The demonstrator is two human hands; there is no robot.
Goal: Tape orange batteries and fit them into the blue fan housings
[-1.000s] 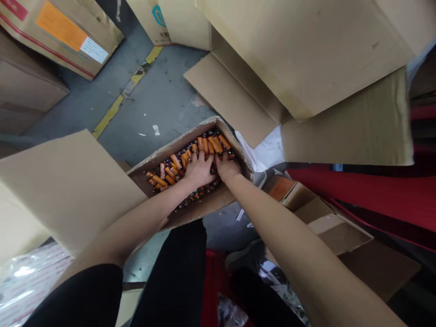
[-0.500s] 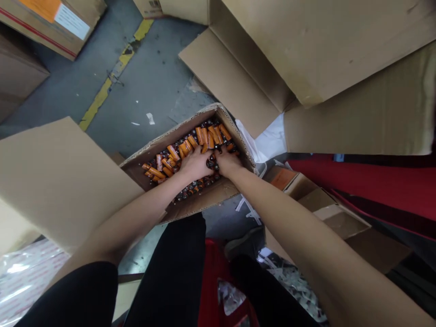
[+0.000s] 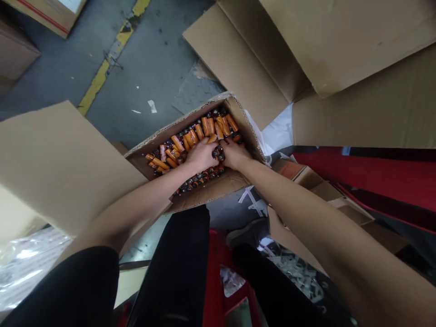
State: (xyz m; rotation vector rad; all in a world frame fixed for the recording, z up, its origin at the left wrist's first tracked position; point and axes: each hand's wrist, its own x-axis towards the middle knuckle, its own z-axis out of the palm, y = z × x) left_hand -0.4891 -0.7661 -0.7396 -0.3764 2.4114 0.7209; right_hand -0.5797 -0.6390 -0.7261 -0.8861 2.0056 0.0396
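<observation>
An open cardboard box [image 3: 226,182] sits on the floor in front of me, filled with many small orange-wrapped cylinders [image 3: 158,163] with dark ends. Some lie on their sides on top; others stand packed in rows. My left hand [image 3: 201,154] reaches into the middle of the box, its fingers curled among the cylinders. Close on its right, my right hand [image 3: 234,153] is bent over the pile too. A small cluster of dark-ended cylinders [image 3: 218,153] shows between the two hands, pressed from both sides. Most fingertips are hidden in the pile.
A box flap [image 3: 68,163] spreads out on the left. Large open cartons [image 3: 350,45] stand at the upper right, beside a red surface [image 3: 381,179]. Below me is a red stool [image 3: 215,272]. Tape scraps [image 3: 254,200] and plastic strips [image 3: 296,272] litter the floor.
The view has shifted a little, so the box appears slightly higher and farther right. My hands remain in the pile, and the dark-ended cluster between them shows more clearly.
</observation>
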